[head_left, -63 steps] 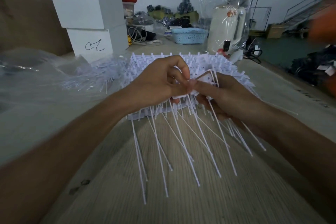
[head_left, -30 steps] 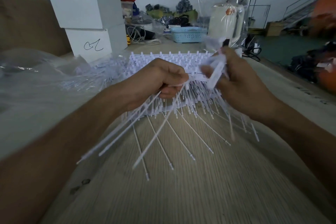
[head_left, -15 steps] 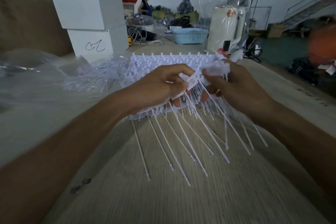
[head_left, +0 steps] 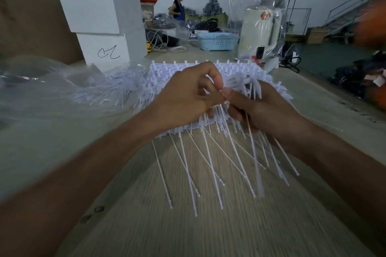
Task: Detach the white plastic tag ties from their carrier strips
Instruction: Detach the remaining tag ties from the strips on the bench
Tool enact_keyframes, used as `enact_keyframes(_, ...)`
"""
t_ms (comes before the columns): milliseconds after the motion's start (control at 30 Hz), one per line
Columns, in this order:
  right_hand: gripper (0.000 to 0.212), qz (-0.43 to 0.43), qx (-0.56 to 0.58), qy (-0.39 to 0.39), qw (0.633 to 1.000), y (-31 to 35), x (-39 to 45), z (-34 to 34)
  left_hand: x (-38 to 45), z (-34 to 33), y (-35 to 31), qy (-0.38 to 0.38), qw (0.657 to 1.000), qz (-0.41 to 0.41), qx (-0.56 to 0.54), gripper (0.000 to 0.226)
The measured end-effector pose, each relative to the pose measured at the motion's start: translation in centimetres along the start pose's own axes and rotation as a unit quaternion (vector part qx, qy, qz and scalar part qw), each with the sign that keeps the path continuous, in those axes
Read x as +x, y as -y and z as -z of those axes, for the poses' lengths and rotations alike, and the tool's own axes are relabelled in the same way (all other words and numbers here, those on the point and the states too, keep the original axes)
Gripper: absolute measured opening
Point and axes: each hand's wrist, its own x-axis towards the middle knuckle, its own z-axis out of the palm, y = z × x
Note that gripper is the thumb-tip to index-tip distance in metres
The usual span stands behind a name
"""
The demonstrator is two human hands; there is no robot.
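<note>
While the left hand [head_left: 188, 98] steadies the carrier strips [head_left: 163, 73], the right hand [head_left: 265, 108] pinches tag ties [head_left: 211, 165].

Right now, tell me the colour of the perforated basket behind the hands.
Light blue. The basket shows in the head view, the only one, on the far table.

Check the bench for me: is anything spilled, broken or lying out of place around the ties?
Nothing looks broken. Loose tag ties lie in a heap under clear plastic left of the stacked carrier strips; both the left hand and right hand grip ties.
</note>
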Motion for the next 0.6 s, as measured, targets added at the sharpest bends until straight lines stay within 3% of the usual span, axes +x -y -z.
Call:
enact_keyframes(133,0.029,-0.023,0.073,-0.023,0.997,-0.2,0.5,0.4,0.3,0.0,0.3,-0.027,0.991,0.032,0.124,0.024)
enact_keyframes(267,0.033,0.015,0.054,0.002,0.998,-0.2,0.2,0.2,0.3,-0.1,-0.1,-0.003,0.998,0.055,0.012,0.034)
enact_keyframes(400,0.015,0.099,-0.020,0.026,0.995,0.7,-0.1,0.2,0.4,0.0,-0.1,0.023,0.990,0.089,-0.109,0.034)
enact_keyframes(533,0.039,0.175,-0.276,-0.014,0.945,1.1,-0.5,0.8,0.4,0.1,-0.3,0.074,0.958,0.139,-0.240,0.026)
enact_keyframes(600,0.022,0.174,-0.259,-0.011,0.950,1.7,-0.7,0.6,0.5,0.1,-0.3,0.071,0.960,0.136,-0.234,0.025)
